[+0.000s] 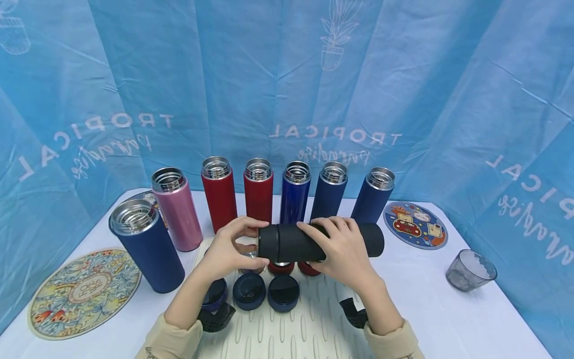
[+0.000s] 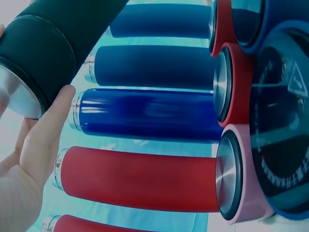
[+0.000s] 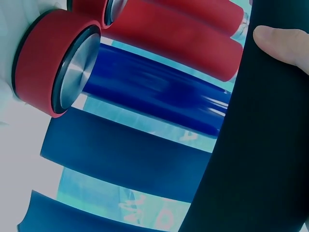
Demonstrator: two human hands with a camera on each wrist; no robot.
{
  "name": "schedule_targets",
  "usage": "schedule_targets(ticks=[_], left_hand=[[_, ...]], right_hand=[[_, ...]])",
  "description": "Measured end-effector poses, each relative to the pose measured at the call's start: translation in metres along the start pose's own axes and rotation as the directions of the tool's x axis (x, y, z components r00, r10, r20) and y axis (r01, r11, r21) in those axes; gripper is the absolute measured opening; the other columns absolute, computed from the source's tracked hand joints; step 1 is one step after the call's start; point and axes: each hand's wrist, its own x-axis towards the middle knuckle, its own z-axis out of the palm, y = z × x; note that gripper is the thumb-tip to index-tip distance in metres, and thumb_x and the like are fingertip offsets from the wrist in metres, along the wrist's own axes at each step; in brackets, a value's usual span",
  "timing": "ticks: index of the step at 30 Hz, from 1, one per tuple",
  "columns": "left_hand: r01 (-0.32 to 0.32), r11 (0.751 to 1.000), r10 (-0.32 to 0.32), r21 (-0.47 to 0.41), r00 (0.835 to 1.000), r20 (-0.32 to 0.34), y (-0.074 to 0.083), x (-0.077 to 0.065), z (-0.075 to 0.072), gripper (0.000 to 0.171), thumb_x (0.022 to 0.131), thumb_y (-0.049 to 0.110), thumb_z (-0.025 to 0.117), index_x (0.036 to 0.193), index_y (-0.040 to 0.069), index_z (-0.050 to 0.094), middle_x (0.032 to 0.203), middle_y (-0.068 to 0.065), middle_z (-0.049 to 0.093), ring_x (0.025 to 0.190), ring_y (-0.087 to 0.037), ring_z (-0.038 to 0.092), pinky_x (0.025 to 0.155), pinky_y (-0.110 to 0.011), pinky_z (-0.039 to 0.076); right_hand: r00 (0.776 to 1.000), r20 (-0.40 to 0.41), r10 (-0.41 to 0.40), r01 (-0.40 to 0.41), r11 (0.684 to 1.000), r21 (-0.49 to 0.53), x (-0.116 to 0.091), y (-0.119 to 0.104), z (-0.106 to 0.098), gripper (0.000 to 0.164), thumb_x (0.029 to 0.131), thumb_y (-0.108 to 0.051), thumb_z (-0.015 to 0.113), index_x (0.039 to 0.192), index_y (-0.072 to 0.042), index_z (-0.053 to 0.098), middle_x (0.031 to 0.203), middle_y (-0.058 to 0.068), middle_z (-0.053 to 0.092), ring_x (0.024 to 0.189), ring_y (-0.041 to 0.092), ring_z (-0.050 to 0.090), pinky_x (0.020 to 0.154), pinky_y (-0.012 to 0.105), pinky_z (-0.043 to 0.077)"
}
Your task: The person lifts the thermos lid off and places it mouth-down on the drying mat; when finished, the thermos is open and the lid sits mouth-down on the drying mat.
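A black thermos bottle point(image 1: 292, 242) lies sideways in the air over the mat, its cap end toward the left. My right hand point(image 1: 344, 249) grips the body from above, fingers over the top and thumb on the near side. At the other end my left hand point(image 1: 221, 249) holds the black cap point(image 1: 269, 243) by its edge, thumb below and fingers above. The cap's silver face point(image 2: 17, 92) shows in the left wrist view, with a fingertip against its rim. In the right wrist view a thumb point(image 3: 282, 43) presses on the black body point(image 3: 260, 145).
Behind stand uncapped bottles: pink point(image 1: 178, 217), red point(image 1: 219, 202), glossy blue point(image 1: 295, 199) and several navy point(image 1: 147, 254). Navy caps point(image 1: 284, 293) and red caps point(image 1: 281, 268) sit on a cream mat point(image 1: 309, 324). A glass point(image 1: 471, 271) and round coaster point(image 1: 416, 225) are right; a patterned placemat point(image 1: 85, 294) lies left.
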Motion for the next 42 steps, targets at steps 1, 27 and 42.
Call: schedule_targets(ticks=[1, 27, 42], left_hand=[[0.015, 1.0, -0.015, -0.009, 1.0, -0.003, 0.0, 0.0, 0.0, 0.061, 0.065, 0.002, 0.08, 0.12, 0.011, 0.055, 0.119, -0.013, 0.049, 0.099, -0.033, 0.057, 0.073, -0.035, 0.055], [0.4, 0.908, -0.407, -0.129, 0.913, -0.033, -0.002, 0.006, 0.009, 0.039, 0.089, 0.023, 0.057, 0.119, 0.004, 0.041, 0.11, -0.024, 0.05, 0.072, -0.027, 0.066, 0.068, -0.045, 0.055], [0.376, 0.921, -0.371, -0.101, 0.926, 0.066, -0.002, 0.005, 0.005, 0.044, 0.093, 0.031, 0.052, 0.128, 0.007, 0.039, 0.123, -0.024, 0.045, 0.1, -0.038, 0.06, 0.075, -0.046, 0.053]], right_hand=[[1.0, 0.001, 0.001, -0.001, 1.0, 0.0, 0.0, 0.0, 0.0, 0.075, 0.054, -0.037, 0.086, 0.123, -0.024, 0.059, 0.108, 0.005, 0.061, 0.095, 0.029, 0.056, 0.082, 0.045, 0.043], [0.997, -0.036, -0.063, 0.06, 0.996, -0.066, 0.0, 0.0, 0.004, 0.079, 0.053, -0.04, 0.088, 0.124, -0.027, 0.056, 0.11, 0.007, 0.061, 0.097, 0.029, 0.055, 0.082, 0.047, 0.042], [0.998, -0.026, -0.057, 0.055, 0.996, -0.077, 0.0, 0.001, 0.002, 0.077, 0.054, -0.039, 0.087, 0.124, -0.027, 0.057, 0.111, 0.007, 0.061, 0.097, 0.029, 0.055, 0.083, 0.048, 0.042]])
